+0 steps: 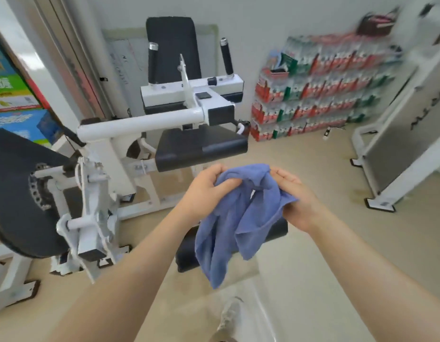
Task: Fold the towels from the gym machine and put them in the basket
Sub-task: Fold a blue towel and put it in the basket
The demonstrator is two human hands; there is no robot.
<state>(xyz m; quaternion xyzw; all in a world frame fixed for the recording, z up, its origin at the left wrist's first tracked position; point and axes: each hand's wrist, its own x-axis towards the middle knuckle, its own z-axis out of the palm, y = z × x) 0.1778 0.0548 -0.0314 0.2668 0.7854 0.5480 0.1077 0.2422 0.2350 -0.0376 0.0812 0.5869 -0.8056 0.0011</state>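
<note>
Hands, left (206,191) and right (296,196), grip bunched blue towel (241,218), hiding dark pad (278,229) beneath.

Open floor (312,174) lies ahead and to the right. The gym machine (140,124) blocks the left side, its black seat (201,146) jutting out just beyond the hands. A black pad (187,253) sits below the hanging towel (238,218).

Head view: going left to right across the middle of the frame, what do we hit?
Black weight disc → white machine frame → left hand → blue towel → right hand → grey-panelled machine at the right edge.
</note>
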